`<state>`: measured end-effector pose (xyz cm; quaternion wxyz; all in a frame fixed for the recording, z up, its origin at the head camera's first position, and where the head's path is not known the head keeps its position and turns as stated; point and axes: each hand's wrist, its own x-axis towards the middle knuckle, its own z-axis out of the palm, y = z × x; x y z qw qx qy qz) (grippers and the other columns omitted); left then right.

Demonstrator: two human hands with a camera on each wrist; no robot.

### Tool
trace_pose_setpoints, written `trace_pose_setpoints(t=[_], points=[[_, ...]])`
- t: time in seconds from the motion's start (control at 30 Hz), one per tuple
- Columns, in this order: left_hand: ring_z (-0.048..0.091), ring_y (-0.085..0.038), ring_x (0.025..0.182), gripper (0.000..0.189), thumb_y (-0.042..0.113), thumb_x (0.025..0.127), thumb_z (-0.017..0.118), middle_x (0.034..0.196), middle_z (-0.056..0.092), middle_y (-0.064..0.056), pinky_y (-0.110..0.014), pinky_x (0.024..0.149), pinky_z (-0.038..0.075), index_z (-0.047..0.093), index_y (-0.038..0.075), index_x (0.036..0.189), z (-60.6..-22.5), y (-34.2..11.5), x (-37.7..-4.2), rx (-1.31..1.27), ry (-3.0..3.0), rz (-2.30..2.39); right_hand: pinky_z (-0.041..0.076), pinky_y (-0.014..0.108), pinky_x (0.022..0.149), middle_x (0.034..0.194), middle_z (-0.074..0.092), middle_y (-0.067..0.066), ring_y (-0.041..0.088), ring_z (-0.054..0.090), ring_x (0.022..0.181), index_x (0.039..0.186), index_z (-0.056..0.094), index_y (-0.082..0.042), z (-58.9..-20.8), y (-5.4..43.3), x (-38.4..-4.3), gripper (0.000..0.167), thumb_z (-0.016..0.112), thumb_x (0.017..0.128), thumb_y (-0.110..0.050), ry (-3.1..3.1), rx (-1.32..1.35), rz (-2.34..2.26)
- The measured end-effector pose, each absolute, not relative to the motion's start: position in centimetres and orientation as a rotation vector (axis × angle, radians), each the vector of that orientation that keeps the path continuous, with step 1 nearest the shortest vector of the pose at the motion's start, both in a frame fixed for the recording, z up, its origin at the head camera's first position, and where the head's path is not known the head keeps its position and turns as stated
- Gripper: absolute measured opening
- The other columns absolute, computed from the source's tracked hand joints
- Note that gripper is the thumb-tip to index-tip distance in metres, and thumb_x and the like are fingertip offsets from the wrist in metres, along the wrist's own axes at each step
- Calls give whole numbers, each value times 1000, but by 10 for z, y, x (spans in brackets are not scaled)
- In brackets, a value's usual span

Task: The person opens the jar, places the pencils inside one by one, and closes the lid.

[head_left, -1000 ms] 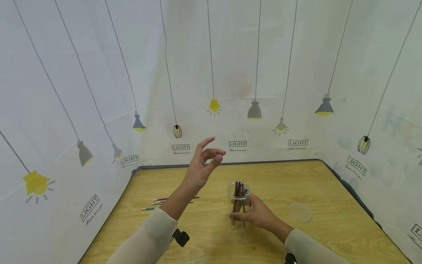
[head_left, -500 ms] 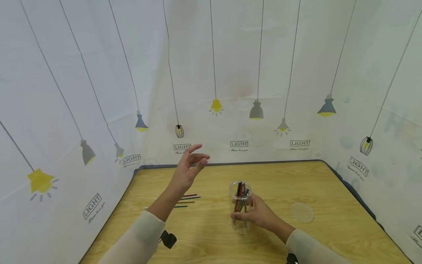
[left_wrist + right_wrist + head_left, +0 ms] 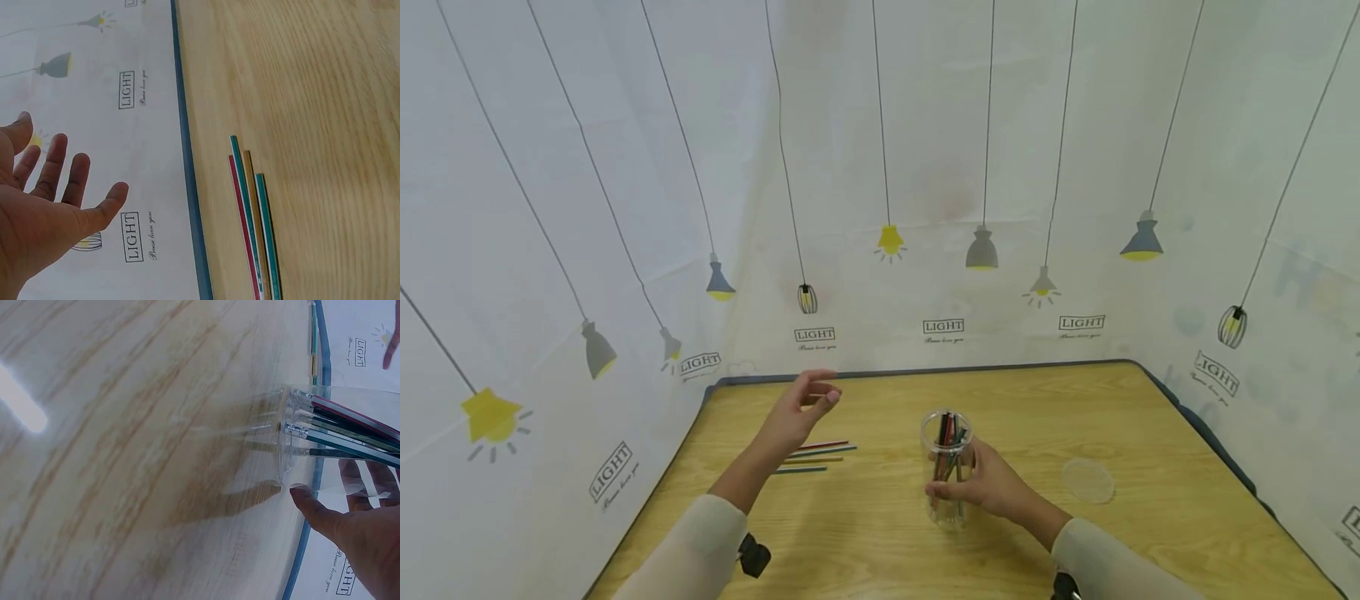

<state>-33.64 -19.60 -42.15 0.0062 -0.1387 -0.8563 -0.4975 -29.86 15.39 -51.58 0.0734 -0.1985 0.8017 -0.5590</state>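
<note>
My right hand (image 3: 997,481) holds a clear plastic jar (image 3: 950,518), thumb on the near side and fingers round the right side. Inside the upright jar lean several pencils (image 3: 350,434), their white ends at the bottom. Out to the left, my left hand (image 3: 799,410) hovers above the table with its fingers relaxed and nothing in them. Below and beside it, several loose pencils (image 3: 253,219), red, green and gold-brown, lie side by side on the wood. In the head view my left hand and forearm partly cover their left ends.
A round, clear lid (image 3: 1088,481) lies flat to the right of the jar. The wooden table (image 3: 1037,408) has a dark blue strip (image 3: 1000,367) along its back edge. White sheets (image 3: 925,167) printed with lamps stand behind it and at both sides.
My left hand has moved left and down, away from the jar, towards the loose pencils, whose right ends now show more. The right hand keeps its grip on the jar, in about the same place.
</note>
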Motion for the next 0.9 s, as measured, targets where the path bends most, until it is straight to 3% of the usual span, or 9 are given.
trace_pose_setpoints(t=[0.23,0.5,0.67,0.9], points=[[70,-33,126,37,19,112,67,135,71,-13,-50,98,63,59,11,148,-447,-216,-337,-341,-2872,-1290,44,70,120,139,75,10,33,64,139,142,65,-10,-515,154,-298,63,94,92,-34,2396,-547,-1689],[70,-27,102,24,-4,98,72,109,71,-11,-49,90,62,68,2,121,-461,-223,-340,-368,-3025,-625,42,71,121,139,75,6,34,62,141,143,65,-10,-515,155,-299,60,92,94,-31,2403,-569,-1685],[69,-27,96,22,-7,93,74,101,70,-7,-48,89,62,74,5,111,-471,-227,-343,-359,-3074,-330,40,73,123,142,75,10,35,61,144,146,63,-10,-514,155,-300,63,92,93,-31,2397,-564,-1694],[71,-27,100,20,-6,98,74,106,73,-6,-49,90,64,76,9,110,-489,-229,-344,-296,-3141,-135,38,74,123,141,76,8,35,61,144,147,63,-12,-515,154,-298,67,94,92,-34,2381,-549,-1706]])
